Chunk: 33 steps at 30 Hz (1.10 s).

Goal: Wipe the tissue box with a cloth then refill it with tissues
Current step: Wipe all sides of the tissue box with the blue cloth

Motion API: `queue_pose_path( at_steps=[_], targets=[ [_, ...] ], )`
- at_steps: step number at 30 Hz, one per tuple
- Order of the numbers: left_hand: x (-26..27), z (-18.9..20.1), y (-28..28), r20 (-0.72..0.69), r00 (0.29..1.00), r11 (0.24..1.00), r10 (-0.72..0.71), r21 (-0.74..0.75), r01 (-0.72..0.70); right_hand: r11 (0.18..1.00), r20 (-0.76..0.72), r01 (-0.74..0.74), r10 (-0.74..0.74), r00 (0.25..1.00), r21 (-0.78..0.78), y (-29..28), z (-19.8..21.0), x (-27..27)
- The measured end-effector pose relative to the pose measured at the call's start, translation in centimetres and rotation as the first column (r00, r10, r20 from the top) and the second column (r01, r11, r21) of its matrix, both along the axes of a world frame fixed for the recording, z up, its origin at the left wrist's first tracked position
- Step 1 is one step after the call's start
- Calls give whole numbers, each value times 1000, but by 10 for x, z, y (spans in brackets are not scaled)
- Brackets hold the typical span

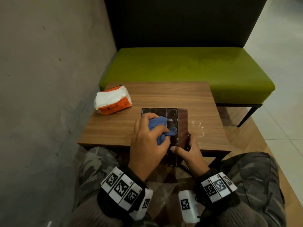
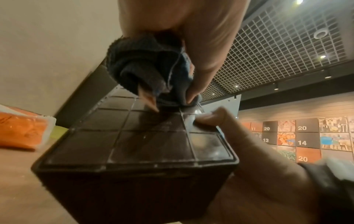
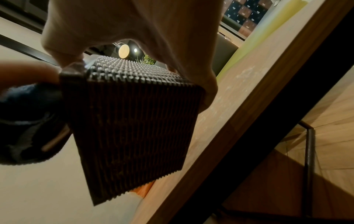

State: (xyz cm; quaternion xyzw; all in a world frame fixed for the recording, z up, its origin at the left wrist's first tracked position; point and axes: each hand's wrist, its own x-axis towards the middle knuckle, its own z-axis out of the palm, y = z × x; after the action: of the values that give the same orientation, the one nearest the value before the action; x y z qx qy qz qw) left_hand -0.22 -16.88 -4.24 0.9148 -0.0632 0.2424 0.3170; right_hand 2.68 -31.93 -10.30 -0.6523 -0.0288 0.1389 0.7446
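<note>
A dark brown tissue box (image 1: pixel 172 119) lies on the wooden table (image 1: pixel 164 95), its gridded face turned up (image 2: pixel 145 141) and its ribbed side facing right (image 3: pixel 134 125). My left hand (image 1: pixel 147 143) grips a bunched blue cloth (image 1: pixel 159 126) and presses it on the gridded face (image 2: pixel 145 69). My right hand (image 1: pixel 188 150) holds the box at its near right corner, thumb on the top edge and fingers curled round the ribbed side (image 3: pixel 153 30). An opened orange pack of white tissues (image 1: pixel 113 99) lies at the table's far left (image 2: pixel 21 130).
A grey wall (image 1: pixel 49 79) runs along the left. A green bench (image 1: pixel 188 69) with a dark backrest stands beyond the table. Pale smears (image 1: pixel 199 126) mark the tabletop right of the box. My camouflage-clad knees (image 1: pixel 91 169) are under the near table edge.
</note>
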Motion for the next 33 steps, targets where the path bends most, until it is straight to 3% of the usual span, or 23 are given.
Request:
queue_pose_path(
  at_steps=[5,9,11,15,20,24,26,29,33],
  targets=[
    [12,0,14,25,989,987,146,-72,-144,999,-3,-14,14,1000,-39,-1,2,-1],
    [16,2,6,117,983,983,142,-134,-126,999,-8,-24,24,1000,-40,3,3,0],
    [11,-1,6,119,989,992,82,-101,-70,999,-9,-27,27,1000,-27,2,3,2],
    [-11,-13,7,54,976,971,-213,121,206,998,17,-36,37,999,-43,-4,2,3],
    [7,-2,9,88,995,998,-45,55,41,998,-3,-60,60,998,-30,2,-4,6],
    [-7,-12,8,67,960,936,-272,249,247,991,64,-52,60,996,-123,-4,-3,6],
    [1,-9,13,57,971,938,-233,275,209,988,79,-66,78,994,-137,-3,-4,6],
    [10,-1,11,71,995,991,-68,121,59,990,61,-87,95,994,-115,1,-4,6],
    [-3,-13,11,57,975,956,-214,219,197,992,56,-81,87,995,-99,-7,1,9]
  ],
)
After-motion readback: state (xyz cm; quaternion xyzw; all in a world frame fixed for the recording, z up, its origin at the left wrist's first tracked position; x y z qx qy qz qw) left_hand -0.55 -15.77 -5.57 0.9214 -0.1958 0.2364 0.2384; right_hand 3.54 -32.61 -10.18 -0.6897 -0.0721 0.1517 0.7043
